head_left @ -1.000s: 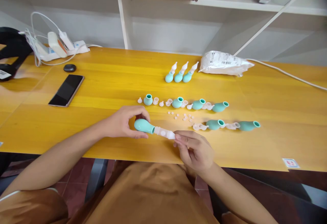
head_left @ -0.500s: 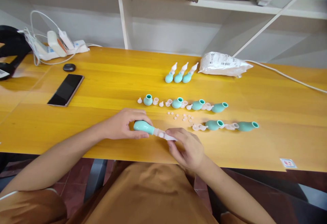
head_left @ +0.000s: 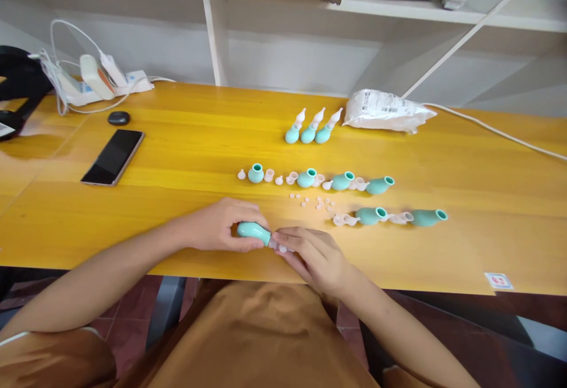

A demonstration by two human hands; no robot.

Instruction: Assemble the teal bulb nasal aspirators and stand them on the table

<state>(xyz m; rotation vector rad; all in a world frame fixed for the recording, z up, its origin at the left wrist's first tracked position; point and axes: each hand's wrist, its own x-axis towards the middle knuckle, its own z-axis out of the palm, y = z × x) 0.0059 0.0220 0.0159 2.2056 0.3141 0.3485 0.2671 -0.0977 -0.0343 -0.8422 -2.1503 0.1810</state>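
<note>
My left hand point(head_left: 230, 224) is closed round a teal squeeze bulb point(head_left: 252, 231) above the front part of the table. From the bulb's neck a clear plastic nozzle point(head_left: 282, 247) points right, and my right hand point(head_left: 312, 252) grips it, its fingers covering most of the tip. Beyond my hands, several teal bulbs point(head_left: 305, 179) lie in rows with small clear cups and pointed tips point(head_left: 327, 185) between them. Several tiny pale discs point(head_left: 319, 202) are scattered just past my right hand. Three bulbs with nozzles fitted point(head_left: 308, 133) lie side by side farther back.
On the left of the table point(head_left: 186, 157) lie a phone point(head_left: 113, 157), a black mouse point(head_left: 119, 118) and a power strip point(head_left: 140, 81) with cables. A white plastic package point(head_left: 387, 111) rests at the back right, near a white cable point(head_left: 491, 129). Shelves stand behind.
Both hands have come slightly nearer the table's front edge with the bulb. My right hand has slid left along the nozzle, closer to the bulb's neck, covering more of it.
</note>
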